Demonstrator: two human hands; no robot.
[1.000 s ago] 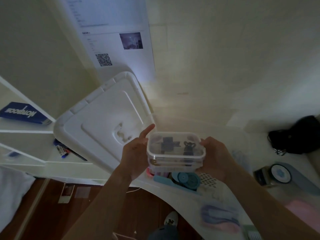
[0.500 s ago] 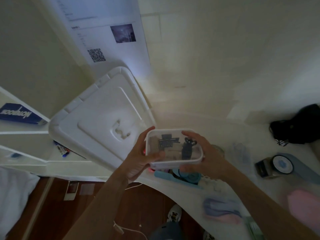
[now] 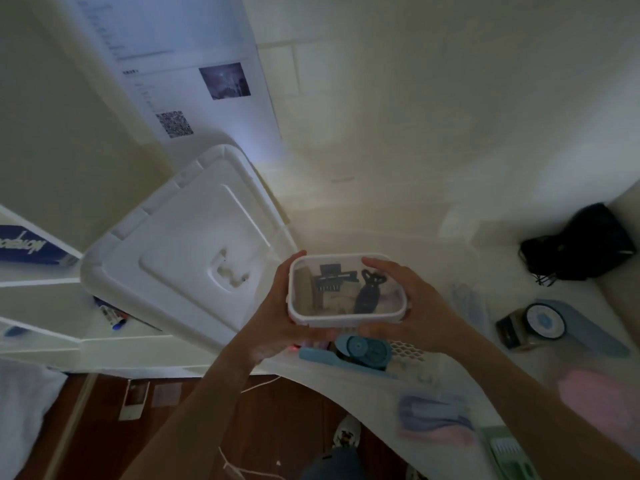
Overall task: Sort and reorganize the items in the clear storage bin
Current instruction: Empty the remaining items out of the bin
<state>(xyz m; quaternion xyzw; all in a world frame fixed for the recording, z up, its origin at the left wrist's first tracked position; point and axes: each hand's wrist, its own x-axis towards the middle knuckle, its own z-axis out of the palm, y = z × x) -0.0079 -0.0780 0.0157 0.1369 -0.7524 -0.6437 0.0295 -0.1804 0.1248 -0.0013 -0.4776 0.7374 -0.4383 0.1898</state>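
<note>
While held level above the bench (image 3: 346,386), small lidded container (image 3: 346,289) gripped at both short ends, long axis left-right: left hand (image 3: 273,323) and right hand (image 3: 412,306) equally near, fingers curled round rim.

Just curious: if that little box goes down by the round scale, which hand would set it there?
Probably the right hand: it grips the box on the side nearer the scale. The left hand holds the far side.
</note>
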